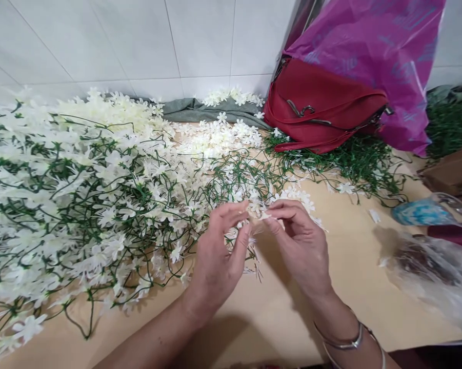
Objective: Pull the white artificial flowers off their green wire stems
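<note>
Both hands meet above the tan table point(354, 256) near the middle of the view. My right hand point(302, 238) pinches a small white flower piece point(258, 216) between thumb and fingertips. Close beside it on the left, my left hand point(223, 251) has its thumb and fingers curved near the same piece, with a gap between them; whether it touches the piece is unclear. Thin white stamens point(256, 269) lie on the table below the fingers. A large heap of white artificial flowers on green stems point(100, 205) spreads left of my left hand.
Loose white petals point(223, 138) and green stems point(249, 174) lie beyond the hands. A red bag point(323, 102) and a purple plastic bag point(400, 61) stand at the back right. A blue-patterned cup point(430, 210) and clear plastic bag point(438, 277) are at the right.
</note>
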Action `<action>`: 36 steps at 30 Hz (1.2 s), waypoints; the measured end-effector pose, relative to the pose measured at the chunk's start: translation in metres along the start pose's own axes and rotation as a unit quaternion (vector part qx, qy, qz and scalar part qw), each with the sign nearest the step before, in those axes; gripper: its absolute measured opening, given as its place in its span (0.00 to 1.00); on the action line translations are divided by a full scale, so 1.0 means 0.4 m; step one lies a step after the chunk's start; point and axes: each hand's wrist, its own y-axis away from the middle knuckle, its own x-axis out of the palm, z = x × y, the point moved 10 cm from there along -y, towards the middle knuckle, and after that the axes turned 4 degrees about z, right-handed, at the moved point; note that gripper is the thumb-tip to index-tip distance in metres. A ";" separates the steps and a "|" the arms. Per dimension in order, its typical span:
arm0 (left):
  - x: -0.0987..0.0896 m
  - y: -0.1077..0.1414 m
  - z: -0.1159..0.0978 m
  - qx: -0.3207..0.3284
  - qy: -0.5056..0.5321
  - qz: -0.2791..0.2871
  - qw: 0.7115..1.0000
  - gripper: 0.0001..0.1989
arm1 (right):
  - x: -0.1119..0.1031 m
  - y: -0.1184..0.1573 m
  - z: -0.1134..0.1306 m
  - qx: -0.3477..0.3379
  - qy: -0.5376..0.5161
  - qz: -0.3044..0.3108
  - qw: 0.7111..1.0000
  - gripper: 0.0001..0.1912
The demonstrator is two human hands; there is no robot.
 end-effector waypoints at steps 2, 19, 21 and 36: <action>-0.032 -0.002 0.002 -0.006 0.012 -0.036 0.999 0.19 | -0.022 -0.009 -0.008 0.003 -0.028 -0.024 0.999 0.04; 0.026 0.092 -0.039 0.158 -0.328 0.173 0.915 0.06 | -0.048 -0.017 -0.078 0.086 -0.051 -0.051 0.994 0.08; 0.042 0.102 -0.020 0.151 -0.364 0.210 0.895 0.06 | -0.050 -0.018 -0.076 0.084 -0.053 -0.057 0.993 0.09; -0.065 0.073 -0.090 0.175 -0.222 0.111 0.953 0.12 | -0.066 -0.013 -0.072 0.106 -0.036 -0.082 0.990 0.11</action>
